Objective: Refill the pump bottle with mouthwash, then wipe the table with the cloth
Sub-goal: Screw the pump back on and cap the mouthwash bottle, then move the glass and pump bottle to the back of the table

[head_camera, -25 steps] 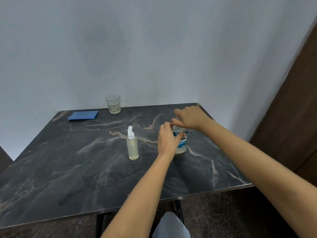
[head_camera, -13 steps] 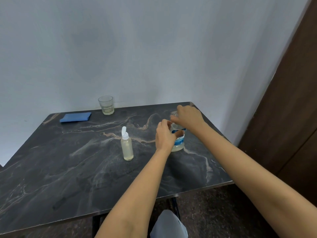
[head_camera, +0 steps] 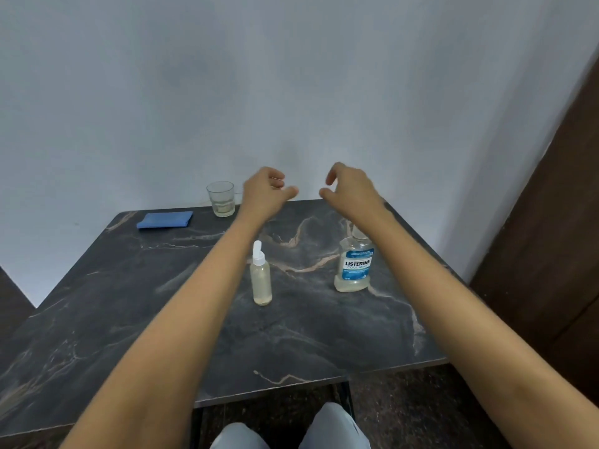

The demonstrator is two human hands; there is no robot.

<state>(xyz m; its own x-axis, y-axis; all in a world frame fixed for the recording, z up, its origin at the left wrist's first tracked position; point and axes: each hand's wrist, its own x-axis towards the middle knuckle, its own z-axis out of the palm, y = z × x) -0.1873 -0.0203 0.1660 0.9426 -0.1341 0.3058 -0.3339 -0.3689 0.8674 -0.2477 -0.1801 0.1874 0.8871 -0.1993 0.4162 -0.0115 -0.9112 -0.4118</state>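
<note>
A small clear pump bottle (head_camera: 261, 280) with a white top stands mid-table, holding pale liquid. To its right stands the mouthwash bottle (head_camera: 354, 267) with a blue label, a little pale liquid at its bottom; its top is partly hidden by my right forearm. A folded blue cloth (head_camera: 165, 220) lies at the far left corner. My left hand (head_camera: 267, 191) and my right hand (head_camera: 348, 189) are both raised above the far table edge, fingers loosely curled and apart, holding nothing.
A clear glass (head_camera: 221, 199) with a little liquid stands at the back edge, right of the cloth. The dark marble table (head_camera: 129, 319) meets a pale wall behind. A brown door (head_camera: 557, 238) is at right. My knees show below the near edge.
Both hands have let go of the mouthwash bottle and risen up and away toward the wall. The bottle now stands alone on the table.
</note>
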